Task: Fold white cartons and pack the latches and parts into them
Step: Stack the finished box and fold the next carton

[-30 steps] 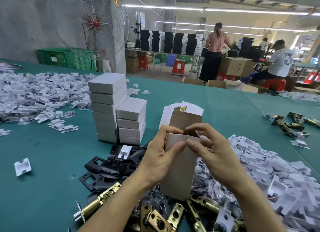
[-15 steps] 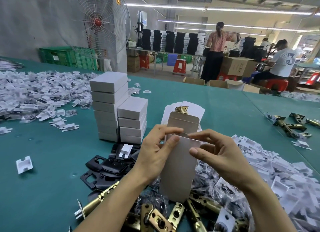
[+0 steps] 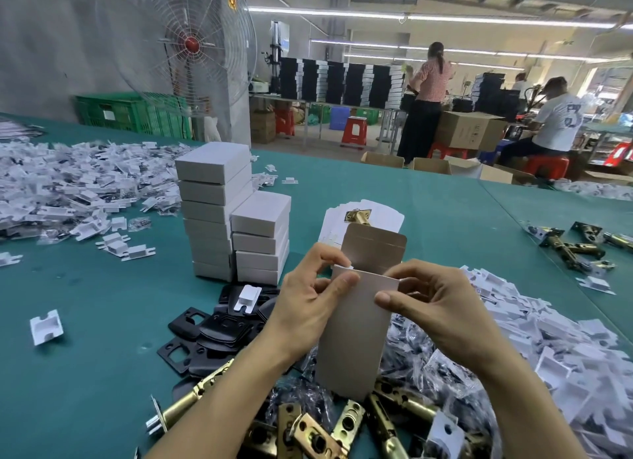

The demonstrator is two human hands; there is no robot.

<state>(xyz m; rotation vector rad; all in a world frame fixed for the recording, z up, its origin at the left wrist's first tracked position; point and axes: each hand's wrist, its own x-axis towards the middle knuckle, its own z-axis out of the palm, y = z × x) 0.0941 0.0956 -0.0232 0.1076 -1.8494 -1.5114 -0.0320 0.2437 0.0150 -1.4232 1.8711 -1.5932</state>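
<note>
I hold a white carton [image 3: 354,335] upright above the table, its top flap [image 3: 373,249] standing open. My left hand [image 3: 308,301] grips its upper left edge, thumb on the front and fingers on a small side tab. My right hand [image 3: 435,308] pinches the upper right edge. Brass latches [image 3: 308,427] lie in a heap below my wrists. Black strike plates [image 3: 212,335] sit to the left of them. Bagged small parts [image 3: 428,359] lie under my right hand. Flat white carton blanks [image 3: 363,215] lie behind the carton with one brass latch on top.
Two stacks of closed white cartons [image 3: 219,212] stand left of centre. White plastic parts [image 3: 68,184] cover the far left, and another pile [image 3: 548,342] lies at right. More latches [image 3: 579,242] rest at far right. A fan [image 3: 178,47] and people working are beyond the green table [image 3: 85,338].
The carton's top flap has risen and now stands open. My right hand has slid from the flap to the carton's upper right edge; my left fingers moved onto the side tab.
</note>
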